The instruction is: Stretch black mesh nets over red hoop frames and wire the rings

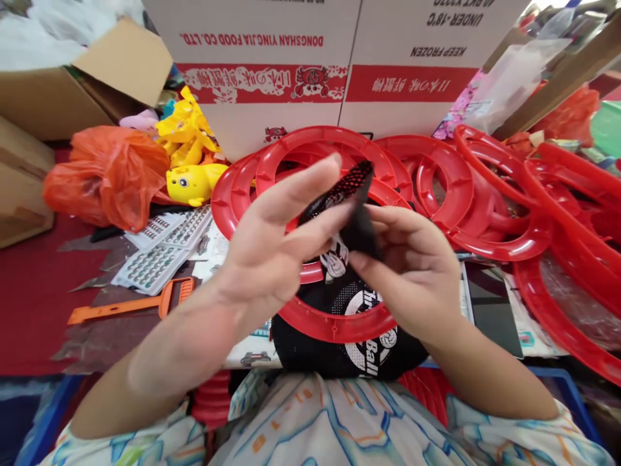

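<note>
My right hand (pixel 412 265) pinches the folded edge of a black fabric piece (pixel 361 230), thumb in front and fingers curled behind. My left hand (pixel 272 246) is beside it with fingers stretched apart; the fingertips reach the fabric, and whether they touch it is hard to tell. Part of the fabric is mesh, and white print with the word "Ball" and ball drawings shows lower down. A red plastic ring (pixel 334 329) lies over the fabric in front of me, partly hidden by both hands.
Several more red rings (pixel 439 226) are heaped behind and to the right. A printed carton (pixel 272 84) stands at the back. On the left are an orange-red bag (pixel 107 175), yellow toys (pixel 194 183), trays of small round pieces (pixel 150 259) and an orange plastic part (pixel 116 310).
</note>
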A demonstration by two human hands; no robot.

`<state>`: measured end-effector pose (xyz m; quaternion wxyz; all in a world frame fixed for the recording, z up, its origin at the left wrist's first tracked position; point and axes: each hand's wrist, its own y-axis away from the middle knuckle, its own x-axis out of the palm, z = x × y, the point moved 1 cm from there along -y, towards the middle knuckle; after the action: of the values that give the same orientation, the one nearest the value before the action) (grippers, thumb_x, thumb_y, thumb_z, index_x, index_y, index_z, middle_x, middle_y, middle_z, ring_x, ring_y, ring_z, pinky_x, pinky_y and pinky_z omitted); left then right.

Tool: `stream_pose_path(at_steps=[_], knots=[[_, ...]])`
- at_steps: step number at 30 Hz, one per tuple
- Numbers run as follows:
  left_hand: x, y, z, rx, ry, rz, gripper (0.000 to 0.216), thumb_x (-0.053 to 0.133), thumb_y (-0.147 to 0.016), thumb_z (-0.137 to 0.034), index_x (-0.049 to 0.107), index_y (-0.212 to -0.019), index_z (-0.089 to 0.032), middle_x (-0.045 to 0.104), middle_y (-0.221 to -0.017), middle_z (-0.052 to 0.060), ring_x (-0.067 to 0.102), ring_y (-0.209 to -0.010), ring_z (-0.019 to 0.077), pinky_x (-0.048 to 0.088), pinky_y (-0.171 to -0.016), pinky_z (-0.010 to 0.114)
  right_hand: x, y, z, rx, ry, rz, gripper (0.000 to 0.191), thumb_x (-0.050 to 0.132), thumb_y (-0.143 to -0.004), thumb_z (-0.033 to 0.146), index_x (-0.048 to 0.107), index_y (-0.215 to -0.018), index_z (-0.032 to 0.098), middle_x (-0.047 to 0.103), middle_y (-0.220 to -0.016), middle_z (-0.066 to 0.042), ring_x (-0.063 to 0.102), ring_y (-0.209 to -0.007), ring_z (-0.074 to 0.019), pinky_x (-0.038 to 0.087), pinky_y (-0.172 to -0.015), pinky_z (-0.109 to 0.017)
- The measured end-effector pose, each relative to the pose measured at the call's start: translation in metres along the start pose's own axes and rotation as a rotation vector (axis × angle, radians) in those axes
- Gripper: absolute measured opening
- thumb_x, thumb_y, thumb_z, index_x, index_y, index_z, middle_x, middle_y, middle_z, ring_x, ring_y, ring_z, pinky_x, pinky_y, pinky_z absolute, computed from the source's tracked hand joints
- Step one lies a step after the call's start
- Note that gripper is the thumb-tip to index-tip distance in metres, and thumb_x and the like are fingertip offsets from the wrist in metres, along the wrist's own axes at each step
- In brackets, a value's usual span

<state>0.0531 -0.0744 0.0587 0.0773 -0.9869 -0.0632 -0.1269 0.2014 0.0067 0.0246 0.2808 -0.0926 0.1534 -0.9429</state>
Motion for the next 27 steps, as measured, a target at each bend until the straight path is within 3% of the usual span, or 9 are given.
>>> stream_pose_path(at_steps=[2,5,7,11,13,16,19,23,27], knots=[[-0.008,0.003,-0.001,0.082,-0.014,0.152,0.04,0.062,-0.086,-0.02,0.062,-0.122,-0.038,0.066,-0.128,-0.009,0.052,-0.133,0.0235,0.048,-0.107,0.039,-0.004,-0.004,0.004,0.028,-0.029,-0.024,0.019,0.07,-0.081,0.017,0.068,-0.096,0.03,0.07,-0.094,0.004,0.068,-0.091,-0.0127,0.059,-0.087,-0.03],[-0.014,0.002,0.007,0.237,-0.24,-0.025,0.039,0.06,-0.086,-0.009,0.064,-0.118,-0.032,0.068,-0.116,-0.004,0.059,-0.12,0.0161,0.05,-0.1,0.03,-0.011,-0.004,0.011,0.15,-0.096,0.029,0.009,0.068,-0.082,0.025,0.069,-0.091,0.028,0.069,-0.085,0.004,0.068,-0.079,-0.0132,0.06,-0.074,-0.029],[-0.015,-0.001,0.018,0.299,-0.4,-0.076,0.048,0.072,-0.079,-0.014,0.062,-0.123,-0.031,0.06,-0.125,-0.002,0.055,-0.122,0.0168,0.044,-0.108,0.031,-0.014,-0.001,0.017,0.255,-0.116,0.151,0.011,0.068,-0.082,0.029,0.067,-0.093,0.027,0.067,-0.08,0.004,0.065,-0.069,-0.012,0.057,-0.061,-0.025],[-0.013,0.0,0.035,0.07,-0.483,0.274,0.077,0.082,-0.07,-0.02,0.051,-0.139,-0.032,0.046,-0.147,0.004,0.041,-0.14,0.0245,0.035,-0.118,0.036,-0.015,0.012,0.033,0.244,0.112,0.468,0.025,0.082,-0.069,0.023,0.064,-0.087,0.022,0.065,-0.074,0.005,0.059,-0.061,-0.0078,0.049,-0.053,-0.017],[-0.014,0.006,0.036,0.002,-0.421,0.423,0.059,0.08,-0.072,-0.019,0.06,-0.126,-0.029,0.054,-0.142,0.004,0.048,-0.135,0.0246,0.04,-0.115,0.038,-0.015,0.018,0.042,0.168,0.275,0.564,0.022,0.081,-0.069,0.016,0.063,-0.081,0.02,0.065,-0.071,0.006,0.057,-0.059,-0.0049,0.047,-0.054,-0.013],[-0.014,0.016,0.029,-0.015,-0.349,0.461,0.035,0.077,-0.074,-0.014,0.065,-0.105,-0.026,0.062,-0.131,0.003,0.055,-0.128,0.022,0.045,-0.109,0.034,-0.018,0.023,0.054,0.095,0.381,0.683,0.015,0.072,-0.076,0.009,0.064,-0.085,0.018,0.069,-0.073,0.005,0.06,-0.059,-0.0036,0.048,-0.056,-0.01],[-0.01,0.023,0.021,-0.007,-0.367,0.498,0.044,0.071,-0.078,-0.009,0.059,-0.117,-0.026,0.065,-0.127,0.005,0.062,-0.12,0.0198,0.051,-0.1,0.029,-0.019,0.028,0.059,0.085,0.402,0.782,0.013,0.069,-0.081,0.013,0.065,-0.092,0.018,0.072,-0.079,0.003,0.065,-0.068,-0.0044,0.051,-0.063,-0.01],[-0.007,0.026,0.019,0.086,-0.458,0.544,0.021,0.061,-0.084,-0.006,0.061,-0.099,-0.021,0.071,-0.114,0.006,0.068,-0.103,0.0167,0.054,-0.089,0.024,-0.023,0.034,0.057,0.088,0.509,0.733,0.013,0.073,-0.082,0.029,0.066,-0.088,0.019,0.071,-0.076,0.001,0.065,-0.066,-0.0074,0.05,-0.059,-0.014],[-0.016,0.039,0.023,0.019,-0.478,0.517,0.01,0.058,-0.088,-0.012,0.056,-0.092,-0.022,0.07,-0.091,0.003,0.068,-0.086,0.0163,0.055,-0.079,0.027,-0.036,0.042,0.057,0.094,0.481,0.708,0.021,0.07,-0.081,0.016,0.067,-0.101,0.025,0.073,-0.084,0.003,0.068,-0.071,-0.0086,0.054,-0.066,-0.016]])
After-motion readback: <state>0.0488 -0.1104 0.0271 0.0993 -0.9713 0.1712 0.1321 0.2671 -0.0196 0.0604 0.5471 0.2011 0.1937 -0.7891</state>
